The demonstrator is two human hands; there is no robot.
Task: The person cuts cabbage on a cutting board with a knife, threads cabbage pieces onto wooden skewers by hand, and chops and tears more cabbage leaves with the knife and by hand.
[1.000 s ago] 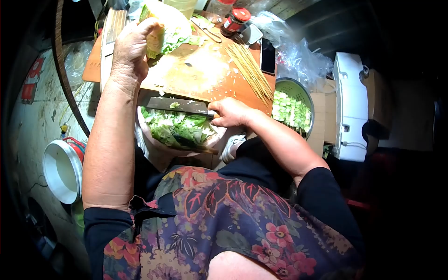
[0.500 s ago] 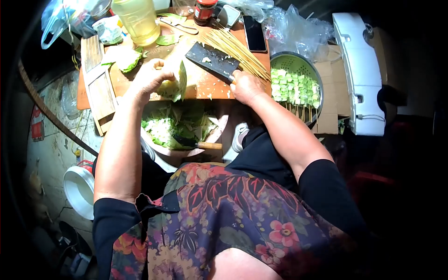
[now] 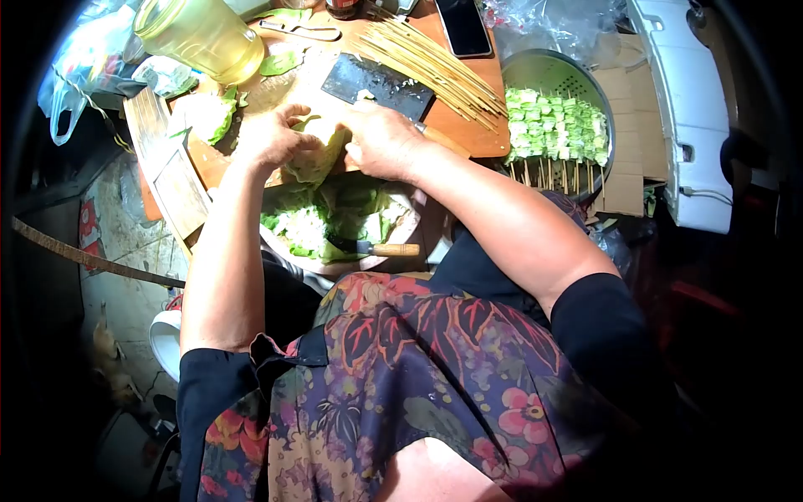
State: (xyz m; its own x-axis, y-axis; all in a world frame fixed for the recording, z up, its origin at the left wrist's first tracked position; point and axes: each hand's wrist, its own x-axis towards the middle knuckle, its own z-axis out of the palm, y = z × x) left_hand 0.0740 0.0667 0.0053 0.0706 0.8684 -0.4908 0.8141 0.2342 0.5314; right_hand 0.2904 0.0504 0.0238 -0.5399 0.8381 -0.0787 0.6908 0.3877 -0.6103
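Note:
A pale green piece of cabbage (image 3: 316,161) is held between my two hands at the near edge of the wooden board (image 3: 280,88). My left hand (image 3: 274,140) has its fingers curled around the left side of the cabbage. On the opposite side, my right hand (image 3: 383,144) grips its edge, partly hiding it. A black-bladed cleaver (image 3: 376,85) lies flat on the board just beyond my right hand, with cabbage bits on the blade. Its wooden handle (image 3: 445,140) points right, and no hand is on it.
Bamboo skewers (image 3: 431,67) and a phone (image 3: 464,29) lie at the board's right. A colander (image 3: 548,67) holds skewered cabbage squares (image 3: 556,125). Below sits a basin (image 3: 410,230) of leaves with a wooden-handled knife (image 3: 393,249). A yellowish pitcher (image 3: 201,38) and loose cabbage (image 3: 209,117) are left.
My right hand has let go of the cleaver's handle and moved left onto the cabbage. The cleaver stays on the board. My left hand still holds the cabbage, and the whole view has shifted.

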